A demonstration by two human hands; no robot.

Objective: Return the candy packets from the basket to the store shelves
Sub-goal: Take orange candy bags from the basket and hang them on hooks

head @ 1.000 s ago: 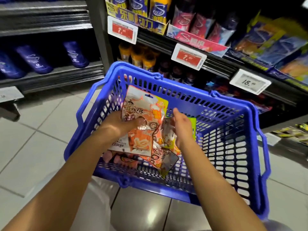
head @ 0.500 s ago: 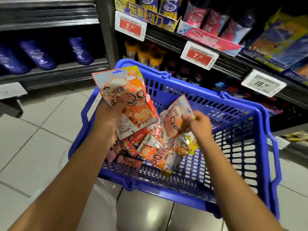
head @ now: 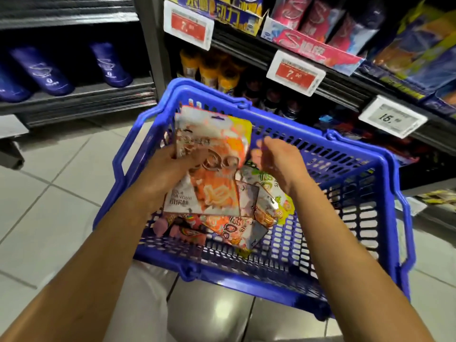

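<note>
A blue plastic basket [head: 365, 154] sits in front of me on the floor by the shelves. My left hand [head: 167, 169] grips a stack of orange and white candy packets [head: 217, 149] upright above the basket's left half. My right hand [head: 283, 166] hovers just right of that stack with its fingers loosely curled and blurred; nothing shows in it. Below lie a green and white packet [head: 269, 183] and several more orange packets [head: 232, 228] on the basket floor.
Store shelves [head: 340, 82] with red and white price tags [head: 294, 72] run along the top right, holding pouches and bottles. A lower shelf [head: 81, 95] at the left carries dark blue bottles. Pale floor tiles [head: 49, 193] lie around the basket.
My left hand has lifted the orange packets out of the pile. The packet my right hand held half a second ago is out of it, and that hand has moved up beside the stack.
</note>
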